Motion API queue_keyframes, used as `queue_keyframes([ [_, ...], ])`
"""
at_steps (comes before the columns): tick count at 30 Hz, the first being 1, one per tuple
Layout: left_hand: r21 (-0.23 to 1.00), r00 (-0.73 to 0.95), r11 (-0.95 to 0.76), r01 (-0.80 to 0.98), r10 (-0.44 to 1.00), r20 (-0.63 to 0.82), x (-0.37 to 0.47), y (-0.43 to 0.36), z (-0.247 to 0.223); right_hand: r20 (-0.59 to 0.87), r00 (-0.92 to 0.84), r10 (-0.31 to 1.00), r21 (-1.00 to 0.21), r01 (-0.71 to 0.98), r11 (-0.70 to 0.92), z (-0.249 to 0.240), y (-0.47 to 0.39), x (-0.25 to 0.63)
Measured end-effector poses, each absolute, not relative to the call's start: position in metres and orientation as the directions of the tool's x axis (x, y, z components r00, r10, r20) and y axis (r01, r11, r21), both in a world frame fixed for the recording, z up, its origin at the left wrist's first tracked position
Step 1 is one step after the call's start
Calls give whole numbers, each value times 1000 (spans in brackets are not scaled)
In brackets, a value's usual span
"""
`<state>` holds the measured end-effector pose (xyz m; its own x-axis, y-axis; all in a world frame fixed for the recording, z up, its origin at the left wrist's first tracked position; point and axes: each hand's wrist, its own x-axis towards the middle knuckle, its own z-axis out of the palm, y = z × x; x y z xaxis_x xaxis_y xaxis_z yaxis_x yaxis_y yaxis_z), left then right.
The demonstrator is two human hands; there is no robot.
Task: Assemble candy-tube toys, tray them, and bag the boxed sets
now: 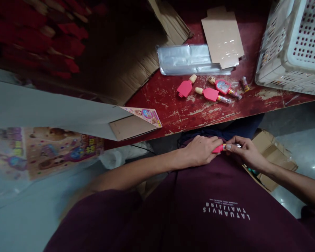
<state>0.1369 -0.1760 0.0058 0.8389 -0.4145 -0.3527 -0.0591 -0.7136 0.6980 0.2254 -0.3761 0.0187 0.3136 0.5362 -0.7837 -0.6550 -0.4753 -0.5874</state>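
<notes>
Close against my shirt, my left hand [201,151] is closed around a pink plastic toy piece [217,149], most of it hidden by the fingers. My right hand [243,151] pinches a small clear tube [224,147] at the end of that pink piece. On the red table above lie a pink piece with a beige tip [185,87], another pink piece with a clear tube in it [210,94], and one with a printed label [222,86]. A loose small tube [244,84] with coloured contents rests to their right.
A cardboard box [144,64] with red pieces inside stands at upper left. Clear plastic bags [183,59] lie partly under flat cardboard pieces [223,38]. A white perforated basket [275,52] stands at right. A printed card [147,115] sits at the table edge.
</notes>
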Motion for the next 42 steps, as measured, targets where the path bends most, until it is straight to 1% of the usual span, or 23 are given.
queue_keyframes([
  [4,560,829,-798,-220,-456,-325,134,-178,7,-861,138,489,-397,-785,-477,12,-376,224],
  [6,526,817,-809,-263,-477,-325,135,-179,6,-881,45,470,-336,-759,-558,5,-378,226],
  [7,538,812,-804,-254,-480,-333,137,-178,5,-882,36,470,-354,-707,-612,2,-380,228],
  [8,570,806,-790,-226,-480,-346,139,-176,4,-870,72,487,-420,-624,-659,-1,-382,230],
  [10,662,797,-741,-109,-463,-387,145,-172,2,-752,259,606,-659,-327,-678,-3,-385,235],
  [12,743,782,-667,51,-436,-445,153,-166,1,-454,400,796,-833,126,-539,-2,-389,241],
  [14,804,745,-564,185,-453,-490,158,-161,2,-152,359,921,-809,490,-325,2,-392,245],
  [16,842,718,-489,226,-501,-483,160,-160,5,-26,275,961,-773,604,-193,6,-394,247],
  [18,850,737,-505,151,-515,-438,158,-164,10,-83,285,955,-839,497,-221,8,-394,245],
  [20,794,769,-607,16,-500,-398,153,-169,13,-335,295,895,-892,205,-402,9,-392,242],
  [22,709,776,-699,-97,-499,-386,149,-174,15,-625,179,760,-780,-122,-613,6,-389,239],
  [24,659,769,-739,-138,-499,-399,149,-174,13,-752,41,658,-643,-269,-717,3,-385,240],
  [25,661,768,-741,-121,-492,-410,151,-172,11,-750,47,660,-648,-254,-718,1,-384,241],
  [26,679,763,-730,-81,-483,-429,153,-169,9,-709,114,696,-704,-179,-687,0,-383,242],
  [28,734,747,-678,44,-466,-475,160,-162,5,-491,288,822,-833,122,-540,1,-383,247],
  [30,776,738,-616,133,-461,-493,164,-156,2,-237,344,908,-836,404,-371,3,-383,249],
  [31,786,746,-603,133,-462,-480,165,-155,2,-183,336,924,-827,455,-329,3,-383,249],
  [32,785,759,-611,103,-461,-459,165,-155,2,-195,329,924,-838,433,-331,3,-383,248],
  [34,737,784,-676,-8,-462,-415,162,-158,2,-373,314,873,-867,219,-449,1,-381,245],
  [36,655,788,-747,-111,-468,-400,160,-161,1,-597,239,766,-794,-41,-606,-3,-379,240],
  [38,605,787,-780,-158,-470,-400,160,-163,-2,-677,210,706,-734,-124,-667,-8,-378,239],
  [40,602,793,-787,-131,-448,-413,164,-160,-6,-563,326,759,-792,49,-608,-11,-378,240],
  [42,620,791,-782,-66,-420,-445,170,-156,-9,-318,413,853,-800,366,-475,-14,-379,244],
])
